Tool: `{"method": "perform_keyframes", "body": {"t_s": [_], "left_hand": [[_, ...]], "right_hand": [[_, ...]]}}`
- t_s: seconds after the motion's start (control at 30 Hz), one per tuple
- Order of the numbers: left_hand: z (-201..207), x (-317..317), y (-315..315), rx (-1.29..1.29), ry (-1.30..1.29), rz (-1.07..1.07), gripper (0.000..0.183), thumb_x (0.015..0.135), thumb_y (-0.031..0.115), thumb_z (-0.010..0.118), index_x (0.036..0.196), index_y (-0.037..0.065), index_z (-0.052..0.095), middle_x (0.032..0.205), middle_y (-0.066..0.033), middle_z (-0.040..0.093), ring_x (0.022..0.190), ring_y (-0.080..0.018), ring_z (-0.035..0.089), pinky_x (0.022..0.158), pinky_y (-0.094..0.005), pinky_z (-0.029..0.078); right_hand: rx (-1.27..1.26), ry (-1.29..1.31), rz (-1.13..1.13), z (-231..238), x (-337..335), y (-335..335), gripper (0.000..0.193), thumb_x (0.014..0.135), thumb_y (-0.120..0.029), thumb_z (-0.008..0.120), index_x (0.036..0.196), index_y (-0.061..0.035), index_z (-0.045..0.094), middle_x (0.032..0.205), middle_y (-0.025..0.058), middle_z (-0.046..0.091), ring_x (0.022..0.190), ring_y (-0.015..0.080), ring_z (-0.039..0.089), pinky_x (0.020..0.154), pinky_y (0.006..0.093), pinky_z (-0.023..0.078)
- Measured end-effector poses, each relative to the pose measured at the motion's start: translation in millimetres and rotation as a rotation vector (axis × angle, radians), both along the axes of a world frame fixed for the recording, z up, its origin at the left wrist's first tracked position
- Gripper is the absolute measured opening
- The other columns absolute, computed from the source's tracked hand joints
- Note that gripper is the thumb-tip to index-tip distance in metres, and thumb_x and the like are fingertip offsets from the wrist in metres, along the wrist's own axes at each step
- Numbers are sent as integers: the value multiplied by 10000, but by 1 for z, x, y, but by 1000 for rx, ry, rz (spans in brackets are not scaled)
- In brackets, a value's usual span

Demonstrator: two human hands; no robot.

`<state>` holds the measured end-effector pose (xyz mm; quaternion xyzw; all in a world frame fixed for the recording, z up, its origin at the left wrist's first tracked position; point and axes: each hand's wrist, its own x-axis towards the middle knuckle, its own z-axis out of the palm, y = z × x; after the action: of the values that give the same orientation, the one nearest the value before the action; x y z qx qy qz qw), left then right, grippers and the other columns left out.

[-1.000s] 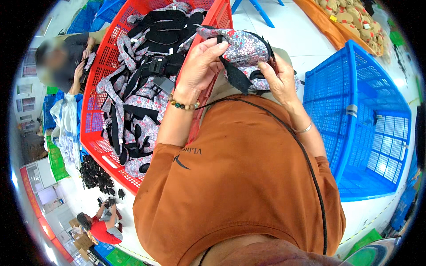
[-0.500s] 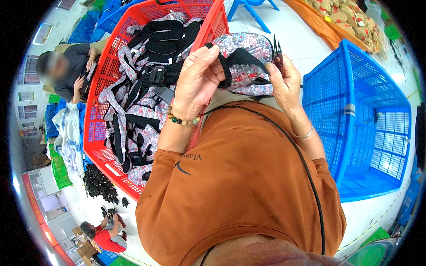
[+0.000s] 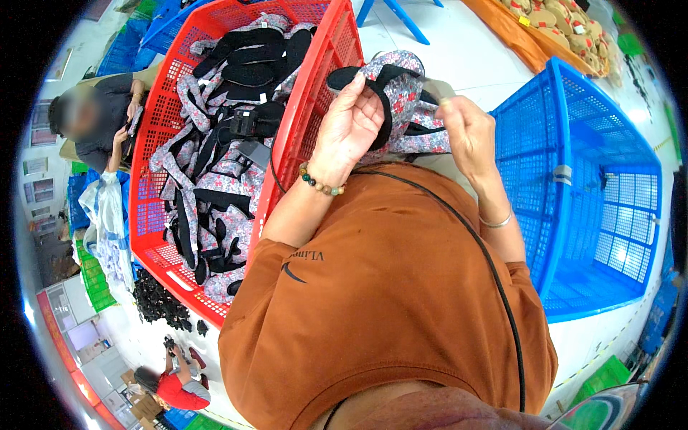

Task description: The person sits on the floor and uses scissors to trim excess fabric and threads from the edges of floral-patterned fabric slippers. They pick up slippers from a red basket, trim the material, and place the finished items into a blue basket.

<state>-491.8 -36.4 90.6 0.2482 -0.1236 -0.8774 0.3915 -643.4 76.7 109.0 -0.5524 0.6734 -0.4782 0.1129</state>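
A flowered slipper (image 3: 403,97) is held in front of the brown shirt (image 3: 387,272), between the red basket (image 3: 337,50) and the blue basket (image 3: 530,150). By the left hand (image 3: 349,132) it is gripped at its black edging (image 3: 387,118): the thumb is laid straight over the edge, the other fingers are folded in, and the palm is partly exposed. The right hand (image 3: 469,132) is placed just beside the opposite side of the slipper, its fingers curled nearly closed; they are blurred, and whether anything is pinched in them cannot be told. More flowered cloth (image 3: 426,143) is seen beneath, partly covered. Similar flowered pieces (image 3: 236,222) are heaped in the red basket.

For sound handwork, the slipper is best steadied by the left thumb close to the part being worked, so that the soft fabric is not allowed to fold under the right fingers. The black edging should be turned to view, and the cloth beneath held clear, lest both layers be caught together. Force is best applied in small amounts, away from the left thumb, since the edge could be strained by a sharp pull
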Motion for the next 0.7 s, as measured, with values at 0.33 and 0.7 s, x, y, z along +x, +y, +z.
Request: {"method": "perform_keyframes", "body": {"t_s": [0.33,0.7], "left_hand": [[-10,-4,-1,-36,-6,-32,94,827,164,645,860,86,605,766,-22,611,711,-137,579,638,-251,501],[-13,-1,4,-15,55,-81,101,852,173,614,862,74,600,822,-49,622,773,-147,597,666,-263,494]], "right_hand": [[11,314,-62,-9,7,-13,324,811,-336,621,709,-34,559,655,109,547,552,281,542,463,360,407],[-83,388,-54,-19,8,-27,365,799,-382,619,667,-57,516,640,94,531,553,284,542,459,376,409]]}}
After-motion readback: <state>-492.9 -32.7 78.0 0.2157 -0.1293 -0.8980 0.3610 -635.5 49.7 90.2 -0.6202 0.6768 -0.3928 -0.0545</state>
